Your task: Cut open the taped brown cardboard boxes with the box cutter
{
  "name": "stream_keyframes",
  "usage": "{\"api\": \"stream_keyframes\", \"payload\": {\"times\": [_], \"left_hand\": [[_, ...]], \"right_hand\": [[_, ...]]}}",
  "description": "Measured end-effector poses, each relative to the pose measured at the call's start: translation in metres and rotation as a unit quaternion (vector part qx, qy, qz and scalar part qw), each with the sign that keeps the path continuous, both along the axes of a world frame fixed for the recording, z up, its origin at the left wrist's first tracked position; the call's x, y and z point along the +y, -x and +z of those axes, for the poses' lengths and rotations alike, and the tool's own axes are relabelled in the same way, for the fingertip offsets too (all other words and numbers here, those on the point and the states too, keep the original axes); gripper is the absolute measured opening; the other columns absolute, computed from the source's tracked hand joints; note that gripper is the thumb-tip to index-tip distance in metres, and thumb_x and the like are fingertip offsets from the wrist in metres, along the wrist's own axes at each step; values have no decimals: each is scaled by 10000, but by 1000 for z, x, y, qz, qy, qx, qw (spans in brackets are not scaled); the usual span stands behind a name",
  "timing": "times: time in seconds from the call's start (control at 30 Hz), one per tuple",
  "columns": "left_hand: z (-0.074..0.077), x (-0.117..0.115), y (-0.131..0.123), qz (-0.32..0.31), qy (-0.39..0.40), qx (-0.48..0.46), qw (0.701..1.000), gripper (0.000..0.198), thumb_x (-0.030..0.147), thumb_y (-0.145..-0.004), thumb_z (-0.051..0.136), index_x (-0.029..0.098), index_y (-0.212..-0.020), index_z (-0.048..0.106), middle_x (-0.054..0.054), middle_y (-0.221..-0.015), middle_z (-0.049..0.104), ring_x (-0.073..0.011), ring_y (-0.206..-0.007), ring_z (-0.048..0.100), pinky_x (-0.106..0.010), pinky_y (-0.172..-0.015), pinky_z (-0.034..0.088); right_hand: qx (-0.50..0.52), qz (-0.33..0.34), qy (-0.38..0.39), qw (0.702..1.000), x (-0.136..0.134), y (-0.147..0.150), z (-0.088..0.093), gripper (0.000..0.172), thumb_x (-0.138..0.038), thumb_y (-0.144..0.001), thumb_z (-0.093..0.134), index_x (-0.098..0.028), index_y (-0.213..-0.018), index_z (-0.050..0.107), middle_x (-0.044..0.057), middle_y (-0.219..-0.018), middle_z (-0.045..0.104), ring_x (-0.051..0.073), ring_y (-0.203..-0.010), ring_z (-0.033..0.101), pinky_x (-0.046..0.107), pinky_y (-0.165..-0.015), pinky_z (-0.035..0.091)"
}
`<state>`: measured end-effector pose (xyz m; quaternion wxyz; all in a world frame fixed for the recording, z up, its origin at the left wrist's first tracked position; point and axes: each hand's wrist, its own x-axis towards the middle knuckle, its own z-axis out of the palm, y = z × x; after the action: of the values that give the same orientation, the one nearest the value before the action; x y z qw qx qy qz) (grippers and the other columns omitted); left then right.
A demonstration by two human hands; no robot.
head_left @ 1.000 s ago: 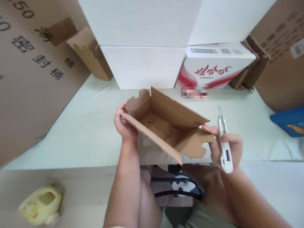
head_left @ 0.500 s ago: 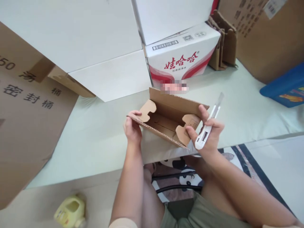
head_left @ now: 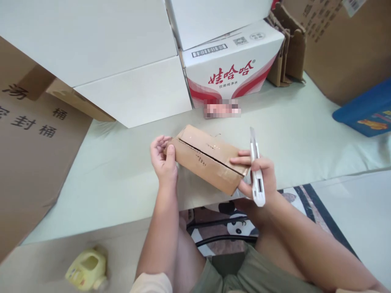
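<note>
Closing flaps [head_left: 215, 148], seemingly — left hand [head_left: 163, 160] pinches carton [head_left: 209, 173] at ten o'clock, right hand [head_left: 266, 177], clasping cutter [head_left: 258, 193], at four — next wants even pressure.

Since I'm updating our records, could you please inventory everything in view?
Small rectangular cardboard box: 1, brown, both hands
Plastic utility knife: 1, white, right hand
Printed carton: 1, white and red, back
Plain boxes: at least 3, white, back
Large printed carton: 1, brown, left edge
Large cardboard carton: 1, brown, upper right
Upright cardboard pieces: several, brown, back right
Partly hidden cardboard: 1, brown, left
Smooth container: 1, blue, right edge
Jug-shaped vessel: 1, yellow, floor
Cloth-covered surface: 1, pale green, centre
Panda-patterned fabric: 1, multicoloured, lower centre
Thin bars: 2, black, lower centre
Shorts: 1, green, bottom
Left hand: 1, box's left end
Right hand: 1, box's right end
Legs: 2, bottom
</note>
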<state>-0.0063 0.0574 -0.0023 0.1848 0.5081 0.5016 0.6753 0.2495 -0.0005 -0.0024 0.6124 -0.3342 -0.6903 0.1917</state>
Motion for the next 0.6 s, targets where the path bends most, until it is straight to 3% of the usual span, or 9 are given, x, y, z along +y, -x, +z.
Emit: {"api": "stream_keyframes", "payload": {"times": [0.1,0.2,0.27,0.37,0.47,0.6], "left_hand": [[12,-3,8,-2,-49,172,984,315,418,-1003,581,268,-1256,694,-77,-1295,693,-217,-1220,648,-400,-1083,501],[24,-6,13,-56,-81,315,944,291,290,-1007,532,288,-1151,786,-47,-1219,769,-229,-1200,652,-457,-1120,477],[27,-7,16,-73,-69,358,928,316,245,-997,519,288,-1104,813,-37,-1146,807,-234,-1146,670,-479,-1100,487],[26,-9,22,-66,-53,362,928,337,228,-987,509,270,-1086,828,-41,-1140,820,-246,-1156,670,-494,-1084,497],[21,-12,34,-60,-42,325,943,334,251,-981,516,277,-1081,834,-35,-1162,818,-254,-1216,653,-496,-1107,488],[13,-14,60,-18,23,212,977,318,350,-956,545,276,-1048,840,-38,-1195,806,-263,-1265,647,-491,-1183,446]], "right_hand": [[-15,61,8,998,-4,2,2,326,-331,-850,735,-303,-1027,463,46,-1101,820,301,-1163,692,547,-963,553],[-9,90,10,996,-8,7,2,294,-355,-868,715,-304,-1019,468,37,-1125,818,297,-1168,689,555,-1000,536],[2,94,8,996,-10,10,-2,305,-345,-871,714,-311,-1039,461,34,-1208,799,294,-1216,677,573,-1054,509],[32,70,15,997,-12,14,-10,346,-364,-874,716,-332,-1080,440,33,-1391,719,303,-1314,642,603,-1103,474],[104,14,39,994,-11,18,-19,369,-442,-899,689,-345,-1127,415,45,-1431,683,297,-1374,610,590,-1118,468],[105,-17,166,980,-5,18,-30,317,-446,-968,620,-324,-1143,386,98,-1440,658,275,-1390,603,543,-1091,490]]}}
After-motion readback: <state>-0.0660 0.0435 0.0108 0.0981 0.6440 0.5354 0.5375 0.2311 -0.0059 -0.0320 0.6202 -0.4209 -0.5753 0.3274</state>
